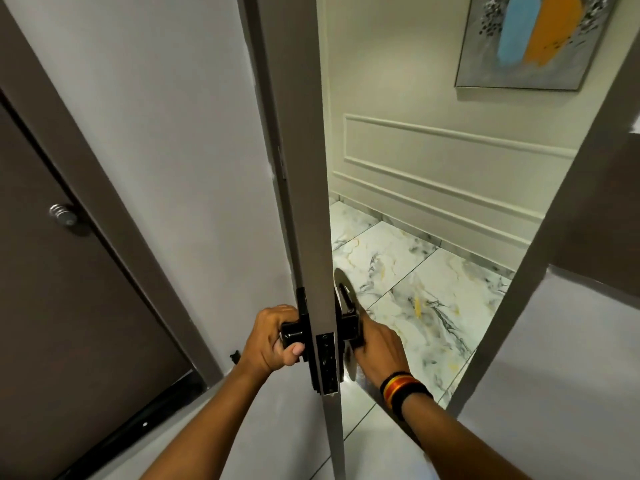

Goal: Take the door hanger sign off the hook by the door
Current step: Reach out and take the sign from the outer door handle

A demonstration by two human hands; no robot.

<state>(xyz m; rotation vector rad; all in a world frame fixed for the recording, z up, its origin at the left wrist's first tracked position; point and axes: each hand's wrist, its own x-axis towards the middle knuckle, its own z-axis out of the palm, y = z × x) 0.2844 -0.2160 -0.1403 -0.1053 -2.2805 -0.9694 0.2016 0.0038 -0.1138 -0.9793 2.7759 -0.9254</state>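
Left hand (275,336) grips the black inner door knob (292,333); right hand (379,344), at 3 o'clock past the door edge (308,188), holds the dark door hanger sign (344,296).

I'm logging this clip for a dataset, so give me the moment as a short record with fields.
door: open, seen edge-on
left hand: wrapped around the inner black handle
right hand: at the outer handle, touching the hanger sign
hanger sign: hangs over the outer handle, its oval hole showing
wristband: black, red and yellow, on the right wrist
beyond door: marble floor, framed painting
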